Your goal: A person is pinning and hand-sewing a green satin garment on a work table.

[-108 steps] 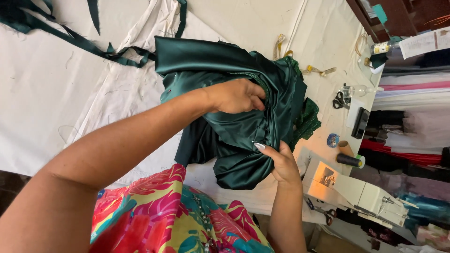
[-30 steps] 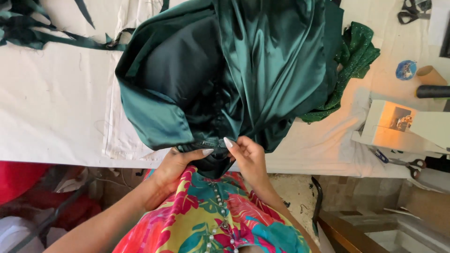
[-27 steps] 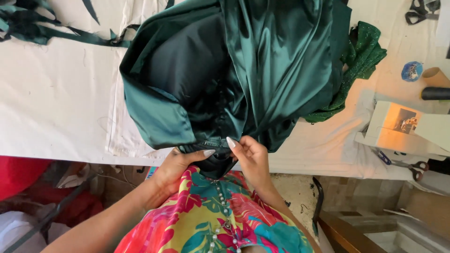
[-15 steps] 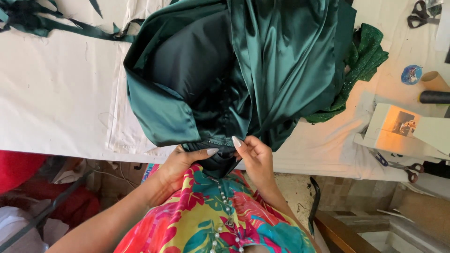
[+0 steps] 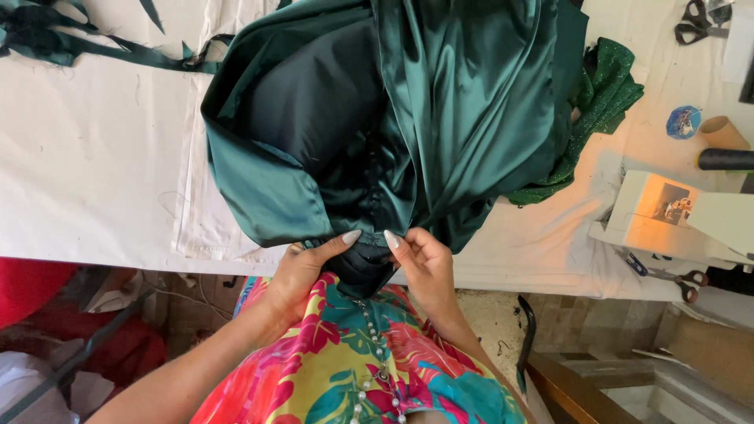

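Bright, even daylight fills the scene. The white desk (image 5: 102,157) up and left of the left hand (image 5: 302,267) is nearly washed out. Soft sheen runs down the green satin garment (image 5: 471,94) above the right hand (image 5: 424,263). Warm orange lamp glow falls on the sewing machine (image 5: 667,212) to the right. The space below the desk is dim, and the edges bow slightly.

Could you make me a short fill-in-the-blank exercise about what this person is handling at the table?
1. Both hands, left hand and right hand, pinch the edge of a dark ____ satin garment.
2. The garment lies on a table covered in ____ cloth.
3. Near the table's top right corner lies a pair of black ____.

Missing words: green; white; scissors
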